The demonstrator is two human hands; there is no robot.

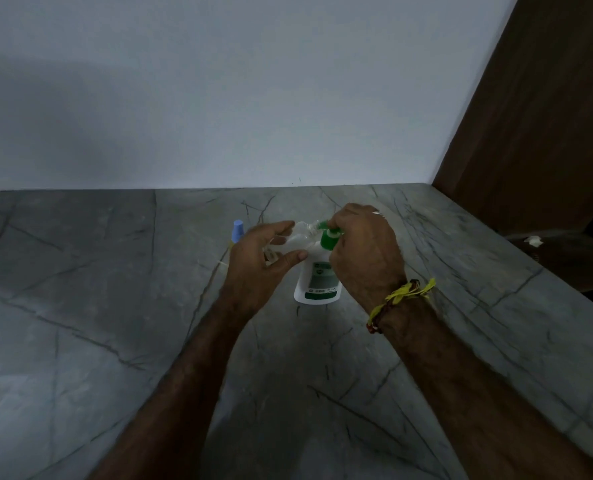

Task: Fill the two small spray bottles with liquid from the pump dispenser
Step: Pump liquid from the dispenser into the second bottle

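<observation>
Your left hand (pixel 265 259) grips 1 clear spray bottle (pixel 296 235), tilted against the pump dispenser (pixel 319 280); your right hand (pixel 360 251) clasps its green pump head (pixel 329 239).

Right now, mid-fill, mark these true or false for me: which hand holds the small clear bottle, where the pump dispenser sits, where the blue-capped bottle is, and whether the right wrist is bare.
1. The left hand holds the small clear bottle tilted toward the pump's nozzle. True.
2. The pump dispenser is lifted off the table. False: it appears to stand on the table, with the right hand on its green pump head.
3. The blue-capped bottle stands on the table behind the left hand. True.
4. The right wrist is bare. False: it wears a yellow thread band.
</observation>
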